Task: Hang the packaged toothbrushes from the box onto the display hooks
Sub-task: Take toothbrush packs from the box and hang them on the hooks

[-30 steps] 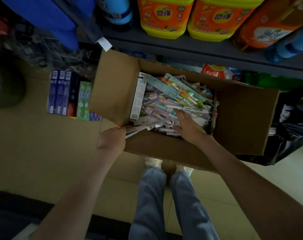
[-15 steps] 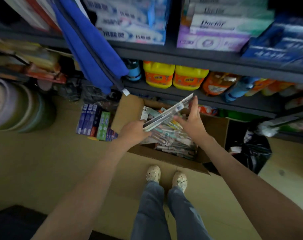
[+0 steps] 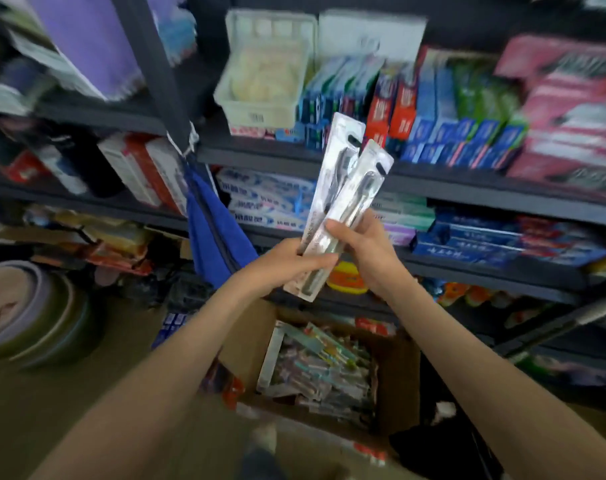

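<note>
Left hand (image 3: 284,265): curled round the lower ends of two packs, the front pack (image 3: 365,181) and the rear pack (image 3: 341,154), thumb across the face. Right hand (image 3: 367,254): fingers closed on the front pack just above the left-hand grip, apparently parting it from the rear one. Both packs held upright, fanned slightly and tilted to the right, hang-holes (image 3: 381,167) uppermost, in front of the shelving (image 3: 433,183).

Box (image 3: 400,372): open on the floor below the hands, with a good stock of packaged toothbrushes (image 3: 322,368) lying inside. Display hooks: not found in view; heavy blur over the shelves, so cannot say where they stand.

Step in hand, as judged: carrying and sorting, between picking from the box and hanging. Task judged at an early stage, going by the quantity left in the box.

Next move, as judged: calls for taking one pack into the right hand alone, locating a free hook, lining the hang-hole up with the hook tip and sliding the pack on, face outward. Advisable to keep the second pack firm in the left hand meanwhile.
</note>
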Motion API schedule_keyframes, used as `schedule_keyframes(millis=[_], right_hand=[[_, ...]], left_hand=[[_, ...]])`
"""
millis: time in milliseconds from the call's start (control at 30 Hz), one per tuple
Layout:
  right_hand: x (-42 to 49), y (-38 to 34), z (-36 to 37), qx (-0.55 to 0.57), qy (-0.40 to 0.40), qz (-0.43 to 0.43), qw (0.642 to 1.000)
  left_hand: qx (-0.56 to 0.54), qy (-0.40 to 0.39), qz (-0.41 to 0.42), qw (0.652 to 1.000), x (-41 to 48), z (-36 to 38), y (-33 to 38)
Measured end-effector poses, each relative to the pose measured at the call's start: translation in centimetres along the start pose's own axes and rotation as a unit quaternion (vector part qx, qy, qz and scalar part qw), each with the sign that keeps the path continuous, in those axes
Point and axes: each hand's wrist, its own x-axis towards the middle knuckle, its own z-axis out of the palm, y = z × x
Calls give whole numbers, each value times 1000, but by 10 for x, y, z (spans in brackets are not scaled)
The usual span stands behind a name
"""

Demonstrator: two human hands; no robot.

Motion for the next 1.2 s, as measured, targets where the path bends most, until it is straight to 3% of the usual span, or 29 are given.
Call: schedule_keyframes(millis=[267, 500, 767, 1033, 1100, 1200], right_hand=[[49, -110, 43, -30, 29, -110, 993], [80, -175, 63, -65, 125, -201, 970], [83, -230, 59, -68, 241, -254, 934], [79, -247, 21, -106, 262, -274, 920], [71, -253, 0, -156, 282, -290, 901], [57, -268, -31, -291, 313, -324, 844]], left_hand=[[-65, 18, 121, 990, 3, -96, 76], [-99, 54, 226, 967, 16, -154, 130], [-151, 47, 312, 937, 34, -130, 193], [-123, 29, 349, 929, 44, -96, 238], [-121, 26, 347, 930, 48, -88, 246], [-142, 38, 341, 929, 59, -79, 257]])
